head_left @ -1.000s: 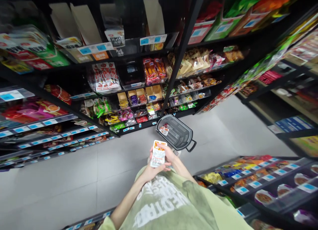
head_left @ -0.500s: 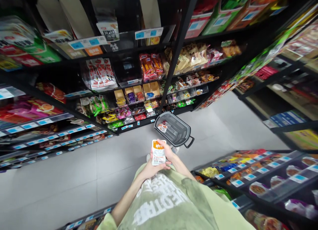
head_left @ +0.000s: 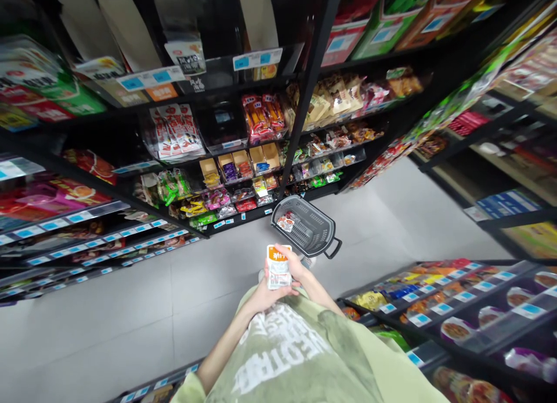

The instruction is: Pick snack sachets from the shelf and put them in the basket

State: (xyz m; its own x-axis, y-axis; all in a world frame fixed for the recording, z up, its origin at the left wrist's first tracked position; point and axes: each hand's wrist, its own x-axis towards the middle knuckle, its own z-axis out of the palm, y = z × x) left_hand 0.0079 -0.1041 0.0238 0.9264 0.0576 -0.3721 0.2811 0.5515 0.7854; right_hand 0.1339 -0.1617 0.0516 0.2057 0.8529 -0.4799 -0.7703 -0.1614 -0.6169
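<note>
Toward six o'clock from the middle of the view, grips a pack [head_left: 278,271] with left hand [head_left: 260,298] and right hand [head_left: 297,268] together. Curls the left closed round the lower edge, at seven o'clock of the pack, and closes the right on the edge at three o'clock, lapping over the face near one. Tips the printed side up, orange band at twelve (too small in its lettering to read with confidence). Holds it close in front of the green shirt [head_left: 282,356], above the pale floor [head_left: 130,293].

Shows a bit of shoe [head_left: 307,262] at two o'clock from the pack. Has a grey basket [head_left: 318,214] on the floor at one o'clock from the pack, near the right hand but apart from it, with a handle [head_left: 334,250] at four o'clock of the rim and small packets [head_left: 286,222] lying inside at the nine o'clock end.

Faces a black rack [head_left: 304,95] toward twelve, bearing red packs [head_left: 263,118] just short of twelve, white sachets [head_left: 177,133] at ten and beige bags [head_left: 334,101] at one. Has bowls [head_left: 455,330] and a yellow bag [head_left: 369,300] toward four, pink packs [head_left: 56,198] at nine.
</note>
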